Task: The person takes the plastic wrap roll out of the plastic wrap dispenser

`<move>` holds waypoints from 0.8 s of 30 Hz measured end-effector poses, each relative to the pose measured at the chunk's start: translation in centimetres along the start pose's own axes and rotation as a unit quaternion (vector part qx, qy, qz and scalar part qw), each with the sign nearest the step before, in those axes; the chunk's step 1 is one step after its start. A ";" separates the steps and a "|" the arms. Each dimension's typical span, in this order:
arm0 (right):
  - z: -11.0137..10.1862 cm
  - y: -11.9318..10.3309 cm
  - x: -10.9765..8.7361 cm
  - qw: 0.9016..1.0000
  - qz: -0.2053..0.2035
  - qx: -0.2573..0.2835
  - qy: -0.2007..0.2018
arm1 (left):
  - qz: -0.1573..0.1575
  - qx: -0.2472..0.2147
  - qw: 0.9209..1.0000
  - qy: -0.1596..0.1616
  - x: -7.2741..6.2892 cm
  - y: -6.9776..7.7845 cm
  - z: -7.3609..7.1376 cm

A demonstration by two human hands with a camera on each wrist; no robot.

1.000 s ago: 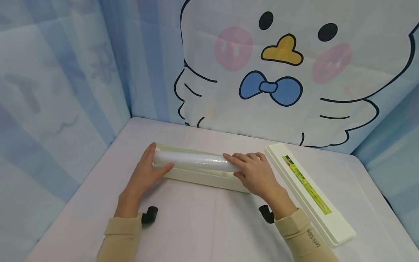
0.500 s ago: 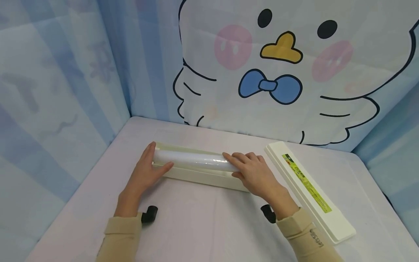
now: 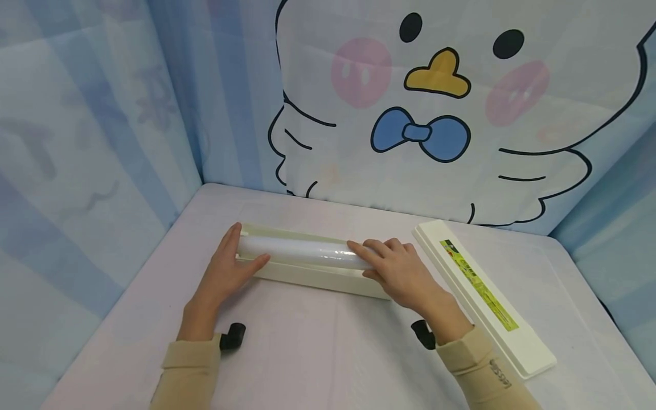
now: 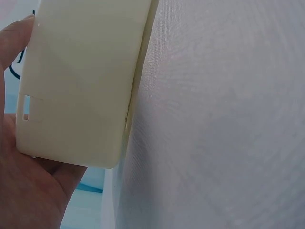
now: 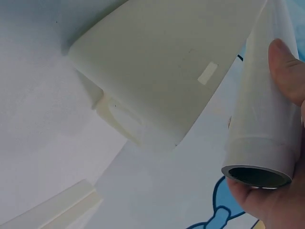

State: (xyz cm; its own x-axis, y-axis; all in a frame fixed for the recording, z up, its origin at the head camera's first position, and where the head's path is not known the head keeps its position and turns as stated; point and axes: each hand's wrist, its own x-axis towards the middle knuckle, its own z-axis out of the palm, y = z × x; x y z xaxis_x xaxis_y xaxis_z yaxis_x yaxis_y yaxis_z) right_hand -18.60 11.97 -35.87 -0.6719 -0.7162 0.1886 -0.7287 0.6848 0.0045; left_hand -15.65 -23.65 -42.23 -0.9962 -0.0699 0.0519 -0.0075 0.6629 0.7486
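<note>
Box [image 3: 323, 280], long, narrow, pale cream and open-topped, lies across a whitish table [image 3: 328, 359], with a shiny white roll [image 3: 302, 252] partly inside it. The roll's left end sits down in the box; its right end is tilted up above the rim.

The person's left hand [image 3: 222, 273] holds the left end of the box, its thumb on the near edge and its fingers around the end. The right hand [image 3: 402, 273] grips the right end of the roll, thumb on one side and fingers on the other. In the right wrist view the roll shows a hollow, dark opening [image 5: 257, 176] at that end.

To the right, a matching lid [image 3: 480, 307] lies slantwise on the table, near the right hand and apart from the box, with a yellow-green label [image 3: 479, 285] along it. Both forearms wear tan sleeves [image 3: 189, 370]. Behind the table hangs a pale blue cloth [image 3: 328, 159] printed with a bow-tied cartoon bird.
</note>
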 end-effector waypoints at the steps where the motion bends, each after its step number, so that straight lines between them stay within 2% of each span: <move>1: 0.0 0.0 -0.1 1.000 0.001 0.001 -0.002 | -0.001 -0.002 1.000 0.000 0.0 0.0 0.0; 17: -0.5 0.5 -1.4 1.000 0.014 0.019 -0.003 | 0.003 -0.003 1.000 -0.003 -0.1 0.0 -0.1; 24: -0.8 0.8 -1.9 1.000 0.015 0.024 0.013 | 0.004 -0.006 1.000 -0.001 -0.1 0.0 -0.1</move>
State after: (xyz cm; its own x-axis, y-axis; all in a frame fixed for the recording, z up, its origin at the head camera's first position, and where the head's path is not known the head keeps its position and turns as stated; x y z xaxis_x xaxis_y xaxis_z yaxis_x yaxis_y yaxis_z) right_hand -17.81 14.02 -35.42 -0.6905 -0.6914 0.2126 -0.7142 0.6982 -0.0491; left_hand -15.56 -23.73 -42.15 -0.9965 -0.0631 0.0554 0.0005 0.6551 0.7556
